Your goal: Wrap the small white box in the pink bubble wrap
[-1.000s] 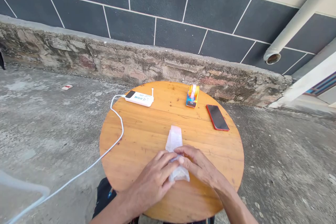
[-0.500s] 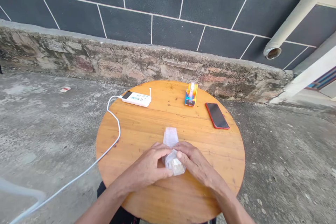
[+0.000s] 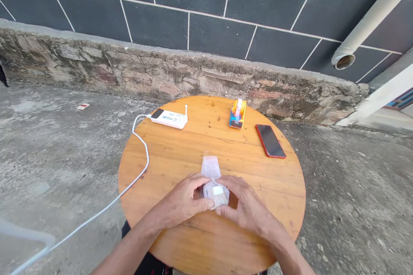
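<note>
Between my hands, near the middle of the round wooden table (image 3: 171,159), is a small bundle in translucent bubble wrap (image 3: 217,194); what is inside it shows only as a pale shape. A flat strip of the wrap (image 3: 210,166) stretches away from it across the wood. My left hand (image 3: 192,195) grips the bundle's left side with thumb and fingers. On the opposite side, my right hand (image 3: 237,197) curls around it, thumb at the near edge and fingers at the top.
A white power device (image 3: 169,119) with a white cable (image 3: 142,172) lies at the far left of the table. An orange and blue tape dispenser (image 3: 238,114) stands at the back. To its right lies a red-edged phone (image 3: 270,141). Behind is a stone wall base (image 3: 145,75).
The bundle has rolled or folded over, looking shorter and more upright. My right thumb has moved from its top down to the near edge. The view has shifted slightly.
</note>
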{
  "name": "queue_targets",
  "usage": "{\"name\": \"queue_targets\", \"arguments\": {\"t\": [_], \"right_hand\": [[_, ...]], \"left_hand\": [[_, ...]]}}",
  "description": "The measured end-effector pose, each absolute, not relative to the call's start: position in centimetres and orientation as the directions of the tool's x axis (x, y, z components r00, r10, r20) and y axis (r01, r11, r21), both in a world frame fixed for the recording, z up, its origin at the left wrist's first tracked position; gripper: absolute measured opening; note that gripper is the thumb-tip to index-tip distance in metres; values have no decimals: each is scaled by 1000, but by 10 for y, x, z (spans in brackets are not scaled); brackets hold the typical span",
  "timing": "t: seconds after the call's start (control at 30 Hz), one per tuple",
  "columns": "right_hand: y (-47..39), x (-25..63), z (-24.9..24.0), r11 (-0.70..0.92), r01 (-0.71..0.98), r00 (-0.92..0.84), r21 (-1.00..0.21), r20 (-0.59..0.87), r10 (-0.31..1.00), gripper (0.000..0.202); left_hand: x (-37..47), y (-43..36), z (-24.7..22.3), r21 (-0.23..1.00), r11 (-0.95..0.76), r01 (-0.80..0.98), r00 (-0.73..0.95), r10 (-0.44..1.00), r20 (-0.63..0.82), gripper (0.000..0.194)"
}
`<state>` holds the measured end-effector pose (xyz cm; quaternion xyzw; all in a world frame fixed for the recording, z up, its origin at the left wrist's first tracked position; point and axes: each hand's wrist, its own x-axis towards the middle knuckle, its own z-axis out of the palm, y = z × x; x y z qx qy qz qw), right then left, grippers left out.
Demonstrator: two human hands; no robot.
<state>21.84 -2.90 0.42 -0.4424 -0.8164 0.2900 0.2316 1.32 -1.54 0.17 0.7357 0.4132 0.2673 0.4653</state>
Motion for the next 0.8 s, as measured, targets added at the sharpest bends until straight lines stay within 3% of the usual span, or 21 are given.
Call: {"name": "queue_targets", "arguments": {"t": [0.17,0.37,0.57,0.8], "right_hand": [[-20,215,20,476,569,-578,-671,86,812,37],[-13,215,23,433,559,-594,-707,23,804,38],[-8,215,19,305,511,-593,-804,-73,802,30],[-4,215,15,214,452,-581,-866,-104,808,38]], "left_hand": [[15,-27,-5,929,-142,343,367,930,7,46],[17,-32,-7,944,-176,280,363,930,66,36],[12,-25,-8,960,-113,255,395,919,3,38],[11,-17,-18,988,-29,152,438,898,-41,35]]}}
